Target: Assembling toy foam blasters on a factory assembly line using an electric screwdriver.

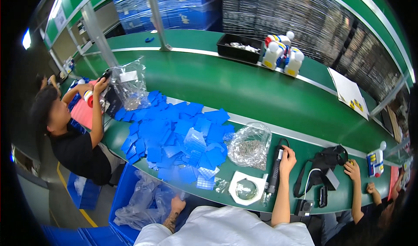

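My right hand (287, 159) is closed around the upper part of a black electric screwdriver (274, 172), which lies along the table with its tip toward me. My left hand (177, 203) is low, beneath the table's front edge and beside a blue bin (123, 189) with clear plastic bags (146, 200) in it. Its fingers look closed on something pale and blurred that I cannot make out. Left of the screwdriver are a white ring-shaped fixture (235, 189) and a clear bag of small metal parts (250, 148). Blue flat pieces (174, 132) cover the table further left.
A black parts box (233, 54) and white bottle-shaped items (294, 63) stand on the back ledge. Black straps (315, 169) and a small device (322, 196) lie to the right. One co-worker (69, 137) works at the left; another's hand (352, 169) reaches in at the right.
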The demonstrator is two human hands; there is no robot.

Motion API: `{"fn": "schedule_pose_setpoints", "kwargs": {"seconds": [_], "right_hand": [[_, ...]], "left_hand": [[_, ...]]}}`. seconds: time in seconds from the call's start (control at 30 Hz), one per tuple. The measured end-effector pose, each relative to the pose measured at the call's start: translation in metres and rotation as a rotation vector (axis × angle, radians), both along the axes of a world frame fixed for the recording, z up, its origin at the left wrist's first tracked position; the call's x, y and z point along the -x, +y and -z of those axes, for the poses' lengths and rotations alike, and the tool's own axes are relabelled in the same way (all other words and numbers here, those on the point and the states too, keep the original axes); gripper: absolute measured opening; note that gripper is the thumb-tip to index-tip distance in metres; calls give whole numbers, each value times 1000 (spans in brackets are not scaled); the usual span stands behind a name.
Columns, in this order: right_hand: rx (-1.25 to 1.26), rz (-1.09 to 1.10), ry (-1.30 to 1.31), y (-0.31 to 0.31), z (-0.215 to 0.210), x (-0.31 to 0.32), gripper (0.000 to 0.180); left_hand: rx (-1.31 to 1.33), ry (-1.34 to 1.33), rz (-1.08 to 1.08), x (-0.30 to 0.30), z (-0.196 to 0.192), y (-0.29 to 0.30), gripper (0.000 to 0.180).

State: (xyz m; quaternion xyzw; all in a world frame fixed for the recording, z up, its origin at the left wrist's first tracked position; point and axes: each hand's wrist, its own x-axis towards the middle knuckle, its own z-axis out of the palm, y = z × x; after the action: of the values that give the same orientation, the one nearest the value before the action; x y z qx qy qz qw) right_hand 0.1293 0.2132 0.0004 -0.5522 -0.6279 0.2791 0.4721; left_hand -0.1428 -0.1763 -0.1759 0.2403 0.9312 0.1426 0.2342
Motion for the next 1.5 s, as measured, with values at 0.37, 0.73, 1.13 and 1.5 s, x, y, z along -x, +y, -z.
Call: {"fn": "schedule_pose_setpoints", "kwargs": {"seconds": [0.37, 0.73, 1.13, 1.5], "right_hand": [[-94, -26, -37, 0, 11, -2, 18], [-104, -60, -351, 18, 28, -15, 26], [-153, -51, -158, 13, 26, -17, 24], [-174, -85, -129, 17, 30, -20, 24]], "left_hand": [[100, -110, -49, -2, -6, 1, 42], [-31, -119, -53, -3, -1, 1, 37], [-29, -139, -116, -8, -18, 5, 36], [-29, -137, -93, -7, -18, 7, 35]]}}
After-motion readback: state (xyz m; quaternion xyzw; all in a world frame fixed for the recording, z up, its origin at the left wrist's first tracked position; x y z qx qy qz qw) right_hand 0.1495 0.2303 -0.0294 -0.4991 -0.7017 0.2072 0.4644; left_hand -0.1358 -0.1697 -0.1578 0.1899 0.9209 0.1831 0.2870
